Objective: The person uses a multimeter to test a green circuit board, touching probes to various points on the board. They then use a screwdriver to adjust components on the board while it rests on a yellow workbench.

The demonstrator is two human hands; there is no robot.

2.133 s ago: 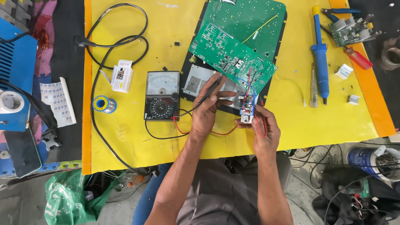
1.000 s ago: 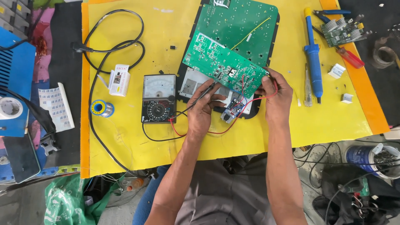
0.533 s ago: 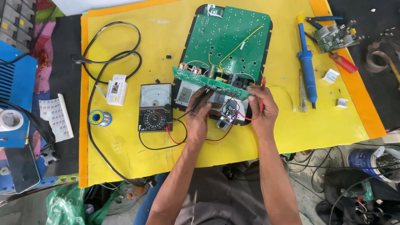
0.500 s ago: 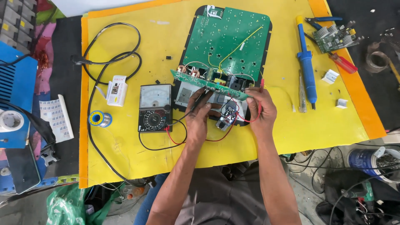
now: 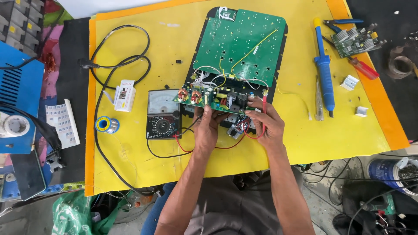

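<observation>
Nearest the camera, below the edge of the surface (image 5: 130, 174), lie a green plastic bag (image 5: 78, 213), loose cables and a blue tub (image 5: 387, 169) on the floor. On the yellow mat, the left hand (image 5: 207, 128) is closed on the near edge of a small green circuit board (image 5: 215, 99), fingers curled under it, holding it tilted up on edge so its coils and capacitors face the camera. The right hand (image 5: 267, 122) grips the board's right end and pinches a red probe (image 5: 264, 111) upright against it (its red lead loops back under both wrists). Just left of the hands sits an analogue multimeter (image 5: 163, 114), then a solder spool (image 5: 106, 124) and a black coiled cord (image 5: 117, 56). Behind the small board lies a large green board (image 5: 241, 43) in a black casing. Far right rest a blue soldering iron (image 5: 324, 69), a red screwdriver (image 5: 363, 68) and a small heatsinked board (image 5: 355, 41); a blue machine (image 5: 19, 87) stands at the left.
</observation>
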